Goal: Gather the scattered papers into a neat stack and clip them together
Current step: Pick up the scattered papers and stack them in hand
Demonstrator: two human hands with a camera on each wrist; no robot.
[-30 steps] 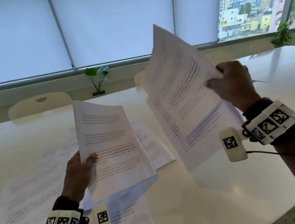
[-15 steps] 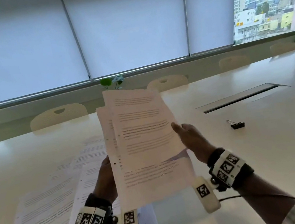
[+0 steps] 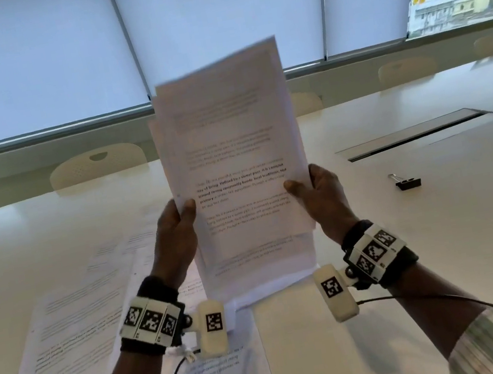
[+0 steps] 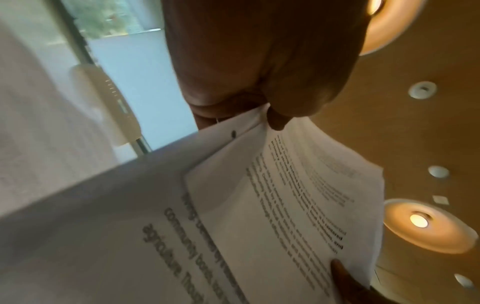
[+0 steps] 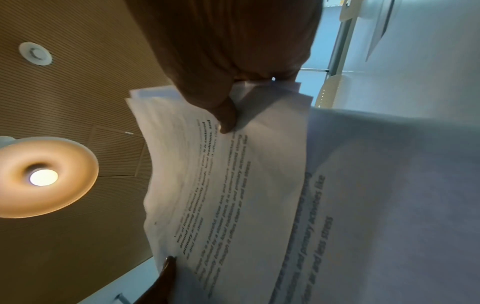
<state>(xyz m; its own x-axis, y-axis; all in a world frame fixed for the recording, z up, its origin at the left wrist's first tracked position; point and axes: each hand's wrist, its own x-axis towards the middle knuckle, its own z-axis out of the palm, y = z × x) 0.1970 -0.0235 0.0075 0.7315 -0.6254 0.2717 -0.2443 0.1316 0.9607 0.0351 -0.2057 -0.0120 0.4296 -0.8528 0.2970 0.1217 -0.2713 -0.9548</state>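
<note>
Sheets in a held stack [image 3: 234, 156] stand nearly upright above the desk [image 3: 444, 234], edges uneven, lower sheets poking out at the bottom. Left hand [image 3: 177, 232] grips the stack's left edge, thumb on the front page and fingers curled behind; right hand [image 3: 322, 196] grips the right edge the same way. Loose papers [image 3: 76, 332] lie flat on the desk left of the stack and below it. Right of the stack, well apart, a black binder clip [image 3: 407, 183] rests on the desk.
</note>
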